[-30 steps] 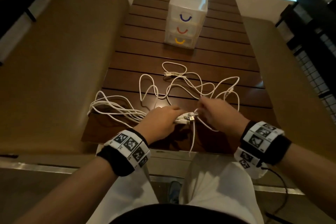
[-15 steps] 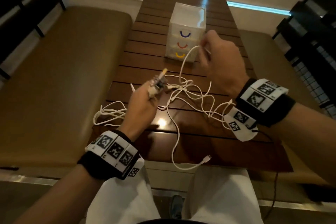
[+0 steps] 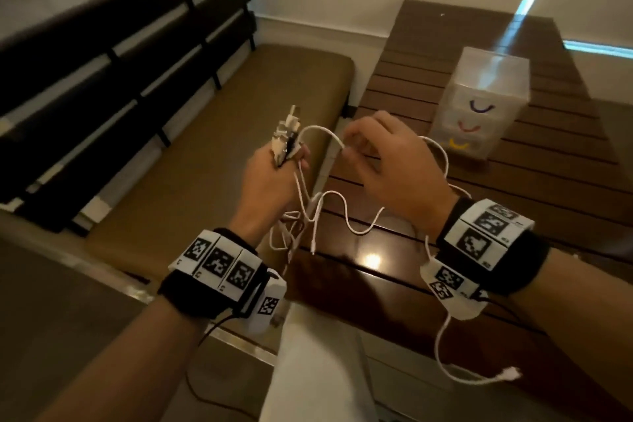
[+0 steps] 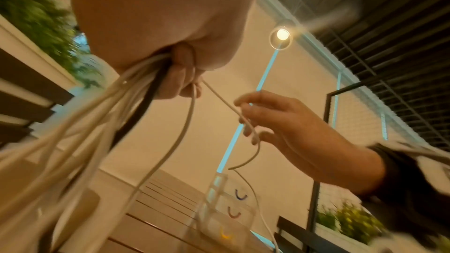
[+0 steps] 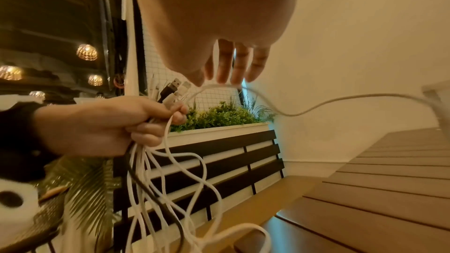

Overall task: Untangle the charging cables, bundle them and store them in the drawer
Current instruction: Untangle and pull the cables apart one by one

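Both hands [image 3: 270,181] higher above table [image 3: 479,284]

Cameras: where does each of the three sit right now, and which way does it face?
Head: on the head, looking down at both hands, wristbands, table, drawer unit.
Left wrist: under the left hand, looking up along the cable bundle to the ceiling; right hand shows.
Right wrist: under the right hand, facing the left hand's plugs.
All views share the white cable between the hands.

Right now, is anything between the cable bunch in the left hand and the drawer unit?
Only the right hand, raised between them, pinching one white cable. The drawer unit appears to have all drawers shut.
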Available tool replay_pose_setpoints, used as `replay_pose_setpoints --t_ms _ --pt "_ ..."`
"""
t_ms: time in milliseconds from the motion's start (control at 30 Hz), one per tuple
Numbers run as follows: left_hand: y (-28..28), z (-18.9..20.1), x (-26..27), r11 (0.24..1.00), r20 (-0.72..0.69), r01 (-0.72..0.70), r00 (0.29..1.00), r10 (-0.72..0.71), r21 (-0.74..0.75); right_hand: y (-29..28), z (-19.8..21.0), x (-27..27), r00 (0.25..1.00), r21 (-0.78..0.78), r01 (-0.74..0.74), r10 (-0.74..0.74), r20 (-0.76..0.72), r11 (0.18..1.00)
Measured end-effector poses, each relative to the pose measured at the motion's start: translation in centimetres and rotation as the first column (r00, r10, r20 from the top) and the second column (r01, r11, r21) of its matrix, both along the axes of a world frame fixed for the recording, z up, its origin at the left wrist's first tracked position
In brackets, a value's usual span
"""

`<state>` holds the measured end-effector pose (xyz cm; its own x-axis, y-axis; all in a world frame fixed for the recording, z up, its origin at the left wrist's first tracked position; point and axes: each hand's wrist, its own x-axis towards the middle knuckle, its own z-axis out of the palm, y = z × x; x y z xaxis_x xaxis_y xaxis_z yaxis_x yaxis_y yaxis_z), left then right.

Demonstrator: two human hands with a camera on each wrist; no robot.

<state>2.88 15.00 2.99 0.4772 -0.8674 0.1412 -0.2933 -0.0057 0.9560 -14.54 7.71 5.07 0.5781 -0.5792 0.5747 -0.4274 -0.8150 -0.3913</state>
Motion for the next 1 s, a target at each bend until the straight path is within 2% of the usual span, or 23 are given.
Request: replay_pose_setpoints --t_ms 67,133,233,300,367,433,533,667,800,900,1000 --pt "0.2 0.1 2.7 0.984 -0.002 -0.176 0.984 0.176 -0.017 0.2 -1.1 0.5 0.999 -0.068 0.006 -0.009 -0.051 0.998" --pt "0.4 0.0 4.8 0.956 -0.001 -0.294 0.956 0.294 -0.018 0.1 -2.3 0.4 0.995 -0.051 0.025 -0.030 -0.097 0.998" --pt "0.7 -0.7 6.3 0.948 0.044 -0.318 0.947 0.318 0.005 -0.7 -4.4 -0.6 0.986 0.050 0.059 -0.050 -0.156 0.997" --pt "0.5 -1.9 6.8 0.960 0.091 -0.267 0.962 0.259 0.084 -1.2 -5.6 -1.4 0.976 0.096 0.077 -0.055 -0.211 0.992" --pt "0.2 -3.7 7.4 0.960 0.134 -0.156 0.983 0.128 0.232 -1.1 -6.6 -2.3 0.965 0.127 0.089 -0.054 -0.257 0.988" --pt "-0.1 -5.6 7.8 0.919 0.168 -0.059 0.986 -0.008 0.390 -0.8 -7.4 -3.1 0.956 0.146 0.091 -0.045 -0.291 0.985" --pt "-0.1 -7.3 7.6 0.874 0.210 -0.039 0.975 -0.073 0.485 -0.2 -8.1 -4.1 0.940 0.197 0.087 -0.015 -0.340 0.977" --pt "-0.4 -7.6 6.6 0.896 0.221 -0.060 0.974 -0.043 0.440 0.1 -8.1 -5.4 0.920 0.264 0.113 -0.001 -0.391 0.958" --pt "-0.6 -5.6 5.2 0.950 0.221 -0.042 0.975 -0.029 0.309 0.3 -6.9 -7.3 0.899 0.322 0.174 -0.017 -0.438 0.930" --pt "-0.3 -3.6 3.8 0.969 0.182 0.071 0.976 -0.117 0.238 0.6 -5.9 -9.2 0.876 0.356 0.209 -0.012 -0.483 0.911" --pt "-0.2 -1.9 1.0 0.944 0.126 0.256 0.950 -0.286 0.209 0.8 -4.8 -11.3 0.826 0.381 0.184 0.068 -0.560 0.906"
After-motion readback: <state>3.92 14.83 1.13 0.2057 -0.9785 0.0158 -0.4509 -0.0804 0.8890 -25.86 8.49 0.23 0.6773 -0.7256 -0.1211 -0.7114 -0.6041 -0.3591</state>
